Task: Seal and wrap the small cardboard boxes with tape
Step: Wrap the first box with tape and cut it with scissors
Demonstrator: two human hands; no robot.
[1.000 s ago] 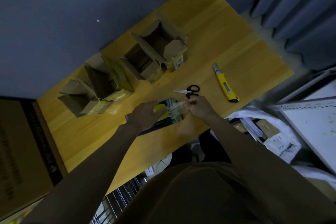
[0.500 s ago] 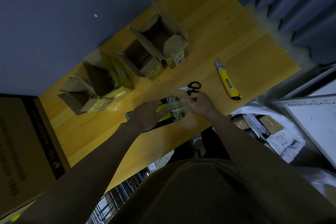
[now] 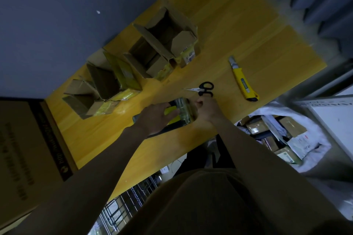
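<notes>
Several small open cardboard boxes stand in a row along the wall side of the wooden table [image 3: 248, 25]: one [image 3: 166, 36] at the far right, one [image 3: 147, 59] beside it, one [image 3: 107, 78] further left, and one [image 3: 82, 101] at the left end. A black and yellow tape dispenser [image 3: 171, 110] with a clear tape roll [image 3: 183, 110] lies near the front edge. My left hand [image 3: 154, 118] grips the dispenser from above. My right hand [image 3: 207, 109] pinches the tape at the roll's right side.
Black-handled scissors [image 3: 205, 89] lie just beyond my right hand, and a yellow utility knife [image 3: 243, 80] lies to their right. A large cardboard carton [image 3: 23, 149] stands left of the table. A white bag of parcels [image 3: 282, 135] sits on the right, and a wire rack [image 3: 124, 206] is below the table.
Both hands stay at the tape dispenser. My right hand's fingers have drawn in closer to the roll. The view has shifted slightly.
</notes>
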